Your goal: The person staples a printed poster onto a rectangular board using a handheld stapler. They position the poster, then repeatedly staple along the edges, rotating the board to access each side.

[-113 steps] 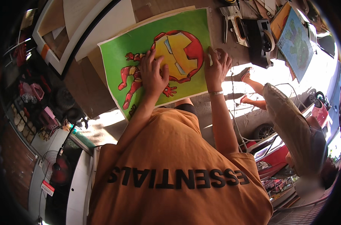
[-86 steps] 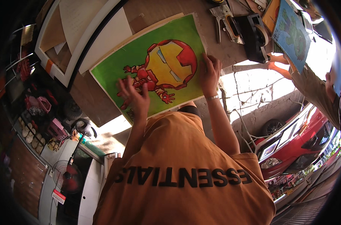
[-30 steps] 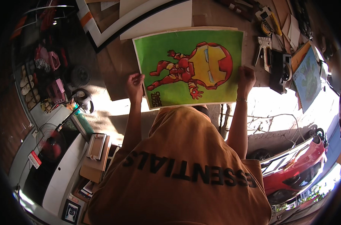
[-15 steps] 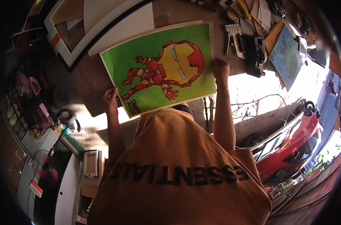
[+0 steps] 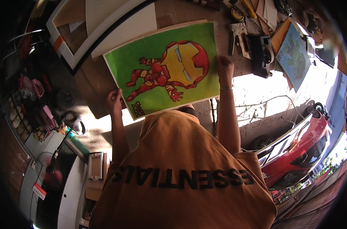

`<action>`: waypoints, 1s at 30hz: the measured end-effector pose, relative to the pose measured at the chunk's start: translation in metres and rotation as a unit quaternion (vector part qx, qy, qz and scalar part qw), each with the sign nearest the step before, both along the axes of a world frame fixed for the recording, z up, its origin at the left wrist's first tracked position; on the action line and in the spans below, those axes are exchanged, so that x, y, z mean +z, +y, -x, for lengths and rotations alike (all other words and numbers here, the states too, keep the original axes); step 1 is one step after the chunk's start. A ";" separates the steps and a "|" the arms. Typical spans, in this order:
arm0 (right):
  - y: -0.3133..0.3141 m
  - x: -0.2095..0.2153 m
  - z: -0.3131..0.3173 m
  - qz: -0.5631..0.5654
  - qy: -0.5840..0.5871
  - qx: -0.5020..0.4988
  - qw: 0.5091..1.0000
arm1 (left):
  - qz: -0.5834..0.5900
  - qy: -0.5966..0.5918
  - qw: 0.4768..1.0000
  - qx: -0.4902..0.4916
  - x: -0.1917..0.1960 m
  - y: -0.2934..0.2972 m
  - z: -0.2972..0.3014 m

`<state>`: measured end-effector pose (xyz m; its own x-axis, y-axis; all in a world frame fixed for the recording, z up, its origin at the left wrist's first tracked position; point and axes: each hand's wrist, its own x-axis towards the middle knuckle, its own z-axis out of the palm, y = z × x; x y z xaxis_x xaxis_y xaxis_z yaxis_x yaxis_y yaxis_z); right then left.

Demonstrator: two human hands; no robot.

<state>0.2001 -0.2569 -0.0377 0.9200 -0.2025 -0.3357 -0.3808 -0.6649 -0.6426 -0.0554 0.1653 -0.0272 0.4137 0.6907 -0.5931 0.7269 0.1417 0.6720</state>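
Note:
A painting (image 5: 143,53) of a cartoon figure in red and gold armour on a green ground lies flat over the table's near edge, its figure turned sideways. Thumb and fingers of my left hand (image 5: 114,100) are closed on its lower left edge. My right hand (image 5: 224,68) is closed at the right edge, its fingertips partly in shadow. Beneath the painting, another pale sheet (image 5: 169,26) shows along the far side.
A black and white frame (image 5: 72,57) lies at the far left. To the right are a staple gun (image 5: 240,38), a black tape dispenser (image 5: 260,57), a tape measure (image 5: 236,14) and a blue painted panel (image 5: 293,57). A fan (image 5: 49,171) stands at left, a red car (image 5: 295,152) at right.
The whole view has shifted very slightly. Both hands stay at the painting's edges, and the painting keeps nearly the same place on the table.

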 end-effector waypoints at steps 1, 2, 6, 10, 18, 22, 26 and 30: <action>0.002 0.003 -0.002 0.019 0.013 0.010 1.000 | -0.001 0.006 1.000 -0.003 0.000 0.000 0.000; 0.003 0.006 -0.004 -0.004 0.037 -0.014 0.999 | 0.001 0.003 1.000 -0.002 0.000 0.001 0.000; 0.005 0.016 -0.011 -0.068 0.075 -0.061 0.993 | 0.015 -0.007 1.000 -0.008 -0.003 0.003 0.003; 0.003 0.015 -0.009 -0.133 0.060 -0.103 0.984 | 0.013 -0.018 1.000 -0.008 -0.006 0.003 0.006; 0.004 0.009 -0.011 -0.106 0.068 -0.098 0.987 | 0.008 0.007 1.000 -0.001 -0.003 0.003 0.001; 0.002 0.008 -0.011 -0.100 0.063 -0.099 0.988 | 0.019 0.007 1.000 0.008 0.001 0.000 -0.002; 0.000 0.006 -0.012 -0.097 0.065 -0.059 0.991 | 0.065 0.021 0.998 -0.017 0.009 0.005 -0.003; 0.000 0.003 -0.013 -0.082 0.063 -0.050 0.993 | 0.083 0.000 0.996 -0.021 0.011 0.009 -0.006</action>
<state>0.2128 -0.2567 -0.0351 0.8466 -0.2237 -0.4829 -0.5238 -0.5102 -0.6822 -0.0496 0.1748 -0.0165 0.4403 0.5651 -0.6977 0.7342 0.2207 0.6421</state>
